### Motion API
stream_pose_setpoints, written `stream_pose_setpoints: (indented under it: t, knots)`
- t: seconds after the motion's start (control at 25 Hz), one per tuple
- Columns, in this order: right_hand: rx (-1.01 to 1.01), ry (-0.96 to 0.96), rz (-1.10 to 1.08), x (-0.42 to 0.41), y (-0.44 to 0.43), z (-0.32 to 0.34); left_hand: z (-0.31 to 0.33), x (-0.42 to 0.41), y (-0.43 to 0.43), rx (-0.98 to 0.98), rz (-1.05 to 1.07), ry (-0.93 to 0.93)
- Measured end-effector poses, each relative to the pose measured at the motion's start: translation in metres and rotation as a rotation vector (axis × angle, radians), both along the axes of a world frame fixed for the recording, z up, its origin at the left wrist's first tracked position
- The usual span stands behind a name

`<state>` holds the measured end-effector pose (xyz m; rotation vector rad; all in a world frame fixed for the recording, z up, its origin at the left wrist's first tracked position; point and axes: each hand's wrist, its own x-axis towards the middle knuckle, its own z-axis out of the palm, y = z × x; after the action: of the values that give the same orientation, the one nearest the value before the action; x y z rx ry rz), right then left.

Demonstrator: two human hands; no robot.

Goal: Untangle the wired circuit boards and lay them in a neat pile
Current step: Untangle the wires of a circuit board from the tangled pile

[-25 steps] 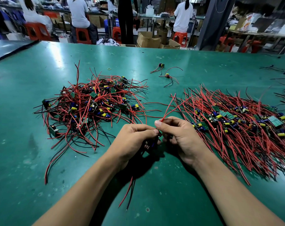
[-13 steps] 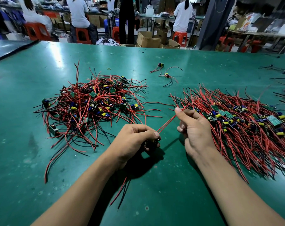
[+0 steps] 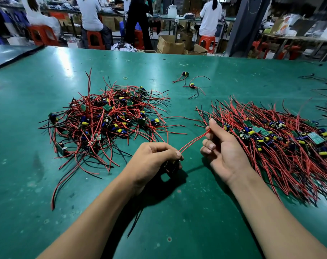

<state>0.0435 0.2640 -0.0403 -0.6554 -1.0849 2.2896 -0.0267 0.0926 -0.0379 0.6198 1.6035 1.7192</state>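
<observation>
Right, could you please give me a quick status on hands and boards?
Left hand grips one board, mostly hidden. Right hand pinches its red wires, taut. Tangle left, neat pile right; nothing in the way.

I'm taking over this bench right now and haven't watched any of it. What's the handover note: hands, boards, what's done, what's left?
Left hand grips one board, mostly hidden under the fingers.
Right hand pinches two red wires that run taut from the left hand.
The tangle lies left on the table, the pile right, and two loose boards lie farther back.
Done: many boards are piled, wires roughly aligned.
Left: lay this board on the pile, then probably clear the tangle and the loose boards.
</observation>
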Motion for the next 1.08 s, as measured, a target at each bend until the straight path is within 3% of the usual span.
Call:
stream_pose_setpoints:
  t: [0.08,0.2,0.28,0.36,0.56,0.8,1.08]
  knots:
    - [0.223,-0.045,0.020,0.000,-0.003,-0.005,-0.001,-0.001,0.001,0.012,0.024,-0.007]
    - [0.501,-0.102,0.229,0.000,-0.016,-0.014,-0.003,0.000,0.003,0.035,0.059,-0.025]
    - [0.639,-0.096,0.329,0.001,-0.025,-0.016,-0.003,0.001,0.004,0.043,0.057,-0.027]
    - [0.690,-0.113,0.285,0.000,-0.026,-0.015,-0.001,0.000,0.003,0.029,0.059,-0.028]
    - [0.515,-0.208,0.034,0.000,-0.011,-0.014,0.004,0.001,0.001,-0.035,0.011,0.079]
    - [0.455,-0.114,-0.236,-0.004,-0.003,-0.012,0.003,0.003,0.002,-0.043,-0.004,0.069]
    - [0.195,-0.054,-0.180,-0.002,-0.001,-0.006,0.000,0.001,0.002,-0.040,-0.021,0.071]
